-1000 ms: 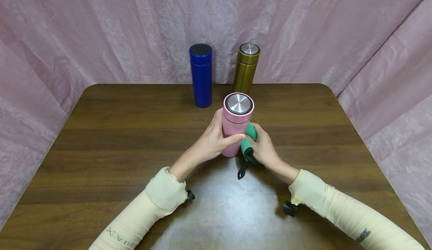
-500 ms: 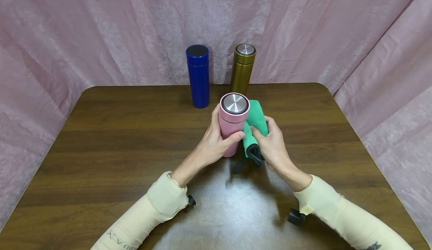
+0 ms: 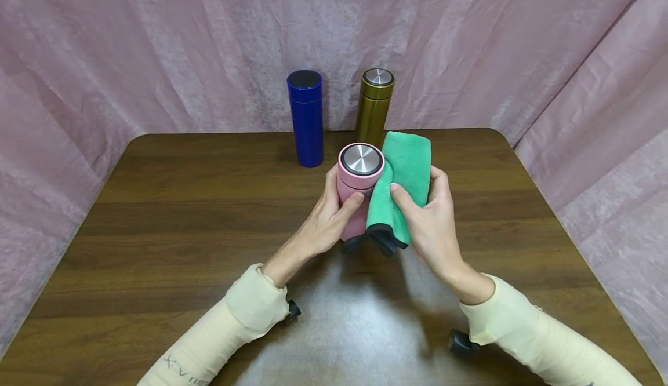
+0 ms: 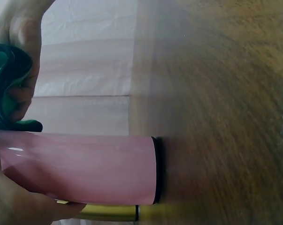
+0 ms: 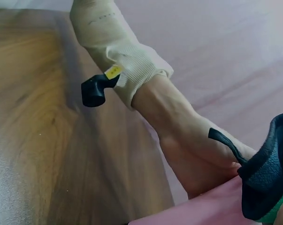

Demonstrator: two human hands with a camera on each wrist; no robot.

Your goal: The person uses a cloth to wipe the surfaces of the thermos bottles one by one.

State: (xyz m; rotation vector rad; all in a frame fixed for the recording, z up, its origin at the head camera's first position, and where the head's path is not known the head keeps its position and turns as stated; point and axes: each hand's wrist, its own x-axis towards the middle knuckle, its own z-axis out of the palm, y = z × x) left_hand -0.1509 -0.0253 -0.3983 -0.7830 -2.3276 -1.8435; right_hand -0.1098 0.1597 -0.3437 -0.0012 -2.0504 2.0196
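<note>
My left hand [image 3: 320,224] grips an upright pink flask [image 3: 360,182] with a silver disc on its lid, thumb across the front. My right hand [image 3: 433,229] holds a folded green cloth [image 3: 409,163] with black edging, its thumb on the near face. The cloth lies along the flask's right side and overlaps it in the head view. In the left wrist view the lower body of the pink flask [image 4: 99,166] shows a black base ring close over the table. A black loop on the cloth [image 5: 268,173] appears in the right wrist view.
Behind the hands stand a blue flask [image 3: 306,122] with a black top and a gold flask [image 3: 373,116] with a silver top. The brown wooden table [image 3: 182,218] ends at a pink curtain [image 3: 224,50].
My right hand has moved right and up, and the cloth, earlier bunched behind and beside the flask, now shows as a broad folded panel. The left hand keeps its grip, its thumb slightly higher.
</note>
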